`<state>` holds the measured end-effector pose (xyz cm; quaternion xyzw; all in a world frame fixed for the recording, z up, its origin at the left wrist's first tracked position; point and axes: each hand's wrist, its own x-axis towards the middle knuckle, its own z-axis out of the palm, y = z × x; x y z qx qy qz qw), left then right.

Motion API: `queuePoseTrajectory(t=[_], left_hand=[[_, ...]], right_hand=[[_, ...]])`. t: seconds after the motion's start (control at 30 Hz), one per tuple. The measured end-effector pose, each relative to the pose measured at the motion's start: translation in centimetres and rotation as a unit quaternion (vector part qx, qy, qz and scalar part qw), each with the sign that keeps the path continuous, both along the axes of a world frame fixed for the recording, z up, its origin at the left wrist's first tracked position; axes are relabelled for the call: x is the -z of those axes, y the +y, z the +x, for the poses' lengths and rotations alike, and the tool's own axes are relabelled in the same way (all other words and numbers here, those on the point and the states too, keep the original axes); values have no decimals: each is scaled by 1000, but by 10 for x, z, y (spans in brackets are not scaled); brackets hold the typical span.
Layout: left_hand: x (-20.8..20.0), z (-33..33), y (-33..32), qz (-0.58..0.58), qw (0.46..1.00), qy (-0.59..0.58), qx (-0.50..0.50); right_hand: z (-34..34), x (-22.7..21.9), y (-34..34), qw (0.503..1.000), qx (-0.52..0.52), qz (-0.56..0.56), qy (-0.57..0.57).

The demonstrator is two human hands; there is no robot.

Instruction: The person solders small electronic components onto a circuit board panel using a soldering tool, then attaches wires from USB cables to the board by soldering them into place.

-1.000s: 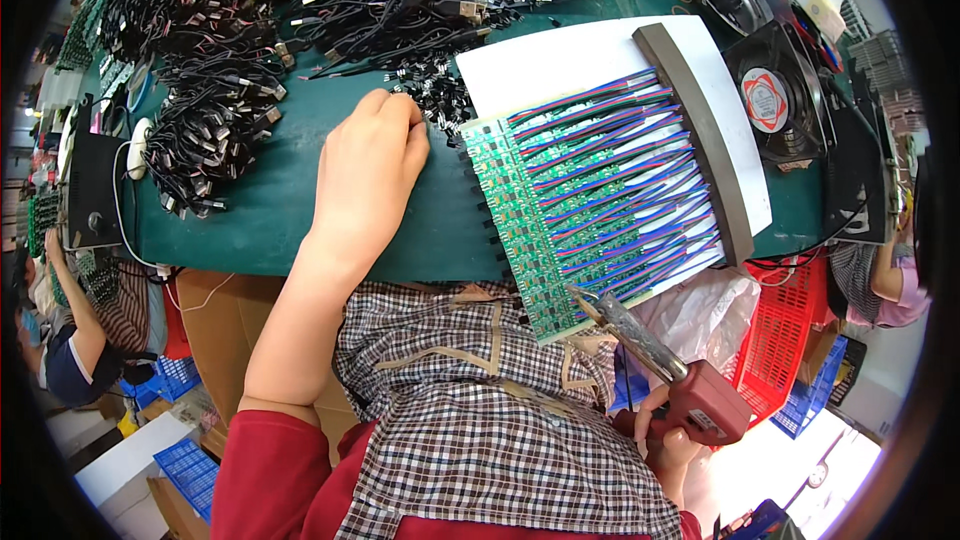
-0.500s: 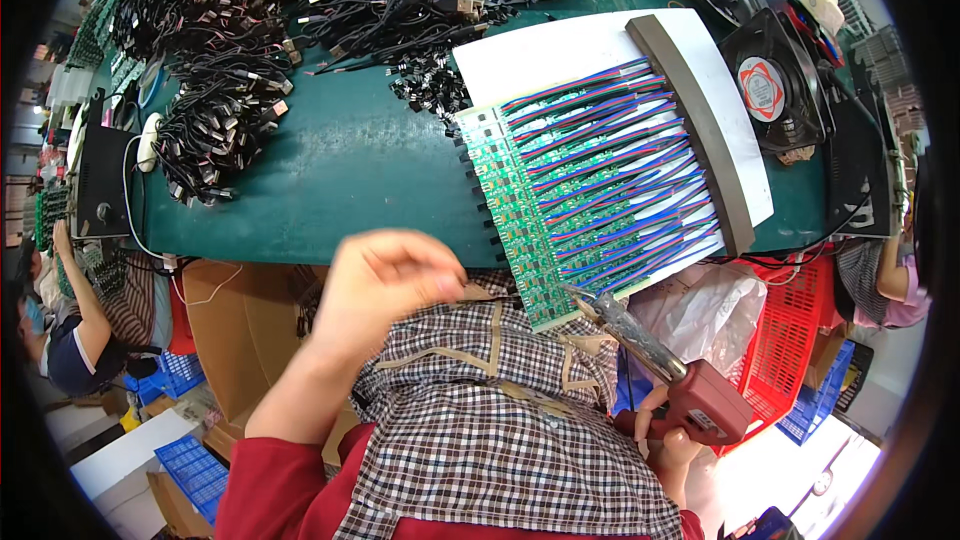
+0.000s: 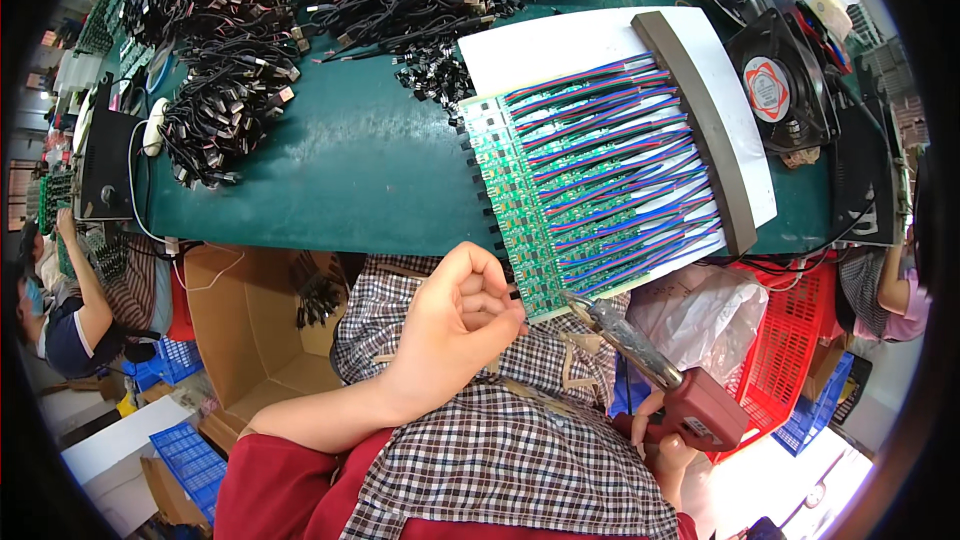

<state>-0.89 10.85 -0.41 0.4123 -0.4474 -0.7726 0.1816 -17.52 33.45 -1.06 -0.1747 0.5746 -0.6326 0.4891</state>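
Observation:
My right hand (image 3: 668,440) grips a soldering gun (image 3: 705,410) with a dark red body. Its metal tip reaches the lower corner of a green circuit board panel (image 3: 520,210); contact with a pad is too small to tell. Many red, blue and black wires (image 3: 620,165) run from the panel toward the right. My left hand (image 3: 460,315) is closed, fingers curled and thumb pressed in, right beside the panel's lower left corner. Whatever lies between its fingertips is hidden. Small black connectors line the panel's left edge.
A dark brown bar (image 3: 700,135) lies across the wire ends on a white sheet (image 3: 560,40). Heaps of black USB cables (image 3: 225,70) cover the back left. A square fan (image 3: 780,90) stands at right. Below the table are a cardboard box (image 3: 235,325) and a red basket (image 3: 775,360).
My left hand has moved right and slightly down, from over the lap to the panel's lower left corner, its fingers curling closer. The soldering gun has stayed nearly in place.

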Motion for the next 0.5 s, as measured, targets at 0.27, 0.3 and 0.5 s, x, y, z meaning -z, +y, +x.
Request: queuePoseTrajectory(t=[0.27,0.3,0.5], left_hand=[[-1,-6,4,-45,998,-32,-6],[0,-6,4,-44,999,-26,-8],[2,-6,5,-51,999,-14,-9]], right_hand=[[0,-2,-4,1000,2,20,6],[1,-2,-4,999,2,33,15],[1,-2,-6,999,-6,30,14]])
